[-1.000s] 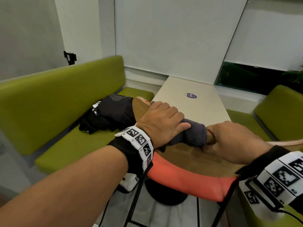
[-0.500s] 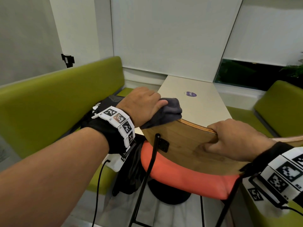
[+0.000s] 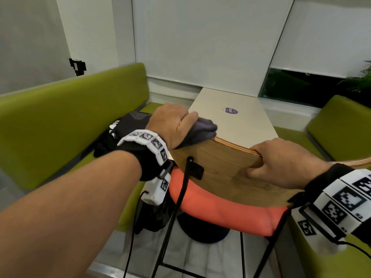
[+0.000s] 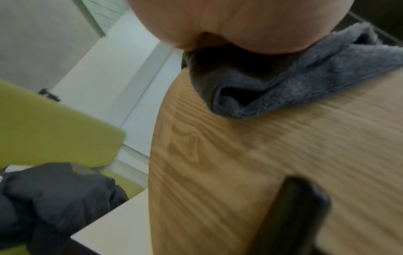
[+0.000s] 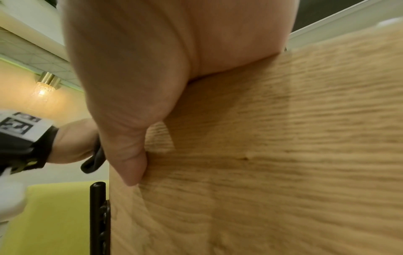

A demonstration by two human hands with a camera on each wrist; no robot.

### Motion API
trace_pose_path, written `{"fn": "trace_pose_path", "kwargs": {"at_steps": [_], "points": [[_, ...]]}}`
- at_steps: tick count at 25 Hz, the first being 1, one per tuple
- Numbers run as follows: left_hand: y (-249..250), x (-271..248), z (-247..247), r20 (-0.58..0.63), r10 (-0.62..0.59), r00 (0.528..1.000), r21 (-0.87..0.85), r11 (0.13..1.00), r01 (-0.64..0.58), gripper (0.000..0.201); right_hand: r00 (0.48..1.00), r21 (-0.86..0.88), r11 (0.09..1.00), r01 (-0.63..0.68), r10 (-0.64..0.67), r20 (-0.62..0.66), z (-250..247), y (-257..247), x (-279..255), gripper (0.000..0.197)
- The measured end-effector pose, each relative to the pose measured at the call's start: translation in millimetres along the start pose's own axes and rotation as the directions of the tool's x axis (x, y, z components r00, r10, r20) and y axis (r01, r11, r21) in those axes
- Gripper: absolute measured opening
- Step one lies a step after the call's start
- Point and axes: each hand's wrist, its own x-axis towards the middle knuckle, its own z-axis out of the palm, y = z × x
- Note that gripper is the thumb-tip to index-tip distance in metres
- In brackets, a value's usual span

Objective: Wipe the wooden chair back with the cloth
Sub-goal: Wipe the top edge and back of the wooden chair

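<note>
Two hands on one wooden chair back [image 3: 218, 167] — and one grey cloth [image 3: 201, 130] between them. The left hand [image 3: 172, 125] curls round the bunched cloth and presses it onto the left corner of the chair back's top edge. The right hand [image 3: 281, 161] clamps that same top edge farther right, fingers hooked over the front, thumb flat on the rear face. One orange seat cushion [image 3: 220, 213] sits below, one pale table [image 3: 236, 121] beyond, with a single purple sticker [image 3: 230, 110]. Only the left wrist view shows the cloth's [image 4: 294, 82] folds lying on the wood grain. Only the right wrist view shows the thumb [image 5: 128, 155] pressed flat — plus one black frame rod [image 5: 98, 215] at the board's left edge.
</note>
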Motion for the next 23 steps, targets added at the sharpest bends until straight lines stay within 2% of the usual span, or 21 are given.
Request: {"fn": "trace_pose_path", "kwargs": {"at_steps": [2, 3, 6, 8, 10, 12, 13, 15, 17, 18, 19, 20, 21, 23], "points": [[0, 10, -3, 0.02, -0.123, 0.992, -0.075, 0.989, 0.125, 0.048, 1.0, -0.007, 1.0, 0.0, 0.0, -0.009, 1, 1, -1, 0.041], [2, 9, -3, 0.003, -0.138, 0.99, -0.069, 0.988, 0.137, 0.047, 1.0, -0.013, 1.0, 0.0, 0.0, -0.011, 1, 1, -2, 0.041], [17, -12, 9, -0.107, 0.074, 0.991, 0.042, 0.997, -0.07, 0.047, 1.0, -0.02, 1.0, 0.0, -0.001, -0.026, 2, 0, -1, 0.036], [30, -29, 17, -0.138, 0.125, 0.983, 0.074, 0.99, -0.116, 0.045, 0.999, -0.03, 1.0, 0.002, -0.003, -0.044, 2, 0, 0, 0.033], [26, -24, 13, -0.112, 0.172, 0.979, 0.102, 0.982, -0.16, 0.047, 0.998, -0.02, 1.0, 0.006, -0.007, -0.063, 1, 2, -1, 0.032], [14, -9, 6, -0.025, 0.214, 0.977, 0.174, 0.963, -0.206, 0.052, 0.998, -0.008, 1.0, 0.013, -0.013, -0.066, 0, 3, -2, 0.034], [9, -3, 0, 0.018, 0.167, 0.986, 0.142, 0.975, -0.168, 0.053, 0.998, -0.004, 1.0, 0.019, -0.02, -0.061, 0, 3, -3, 0.035], [6, 9, -1, -0.021, -0.067, 0.998, -0.039, 0.997, 0.066, 0.047, 0.998, -0.014, 0.999, 0.029, -0.03, -0.058, 1, 4, -3, 0.036], [13, 16, 2, -0.07, -0.315, 0.946, -0.223, 0.93, 0.293, 0.044, 0.998, -0.03, 0.999, 0.033, -0.034, -0.056, 1, 5, -1, 0.037], [17, 18, 3, -0.099, -0.381, 0.919, -0.291, 0.895, 0.339, 0.044, 0.998, -0.035, 0.999, 0.033, -0.035, -0.056, 1, 6, -1, 0.037], [19, 17, 4, -0.131, -0.382, 0.915, -0.313, 0.892, 0.327, 0.043, 0.998, -0.042, 0.998, 0.036, -0.038, -0.059, 1, 6, -1, 0.037], [20, 14, 5, -0.173, -0.31, 0.935, -0.272, 0.927, 0.257, 0.042, 0.997, -0.051, 0.998, 0.042, -0.046, -0.061, 1, 6, 0, 0.037], [22, 7, 8, -0.226, -0.179, 0.958, -0.194, 0.972, 0.135, 0.042, 0.997, -0.059, 0.997, 0.051, -0.055, -0.062, 2, 6, 0, 0.036], [30, -11, 19, -0.265, 0.053, 0.963, -0.034, 0.997, -0.064, 0.042, 0.996, -0.069, 0.996, 0.058, -0.062, -0.063, 2, 5, 1, 0.035]]}}
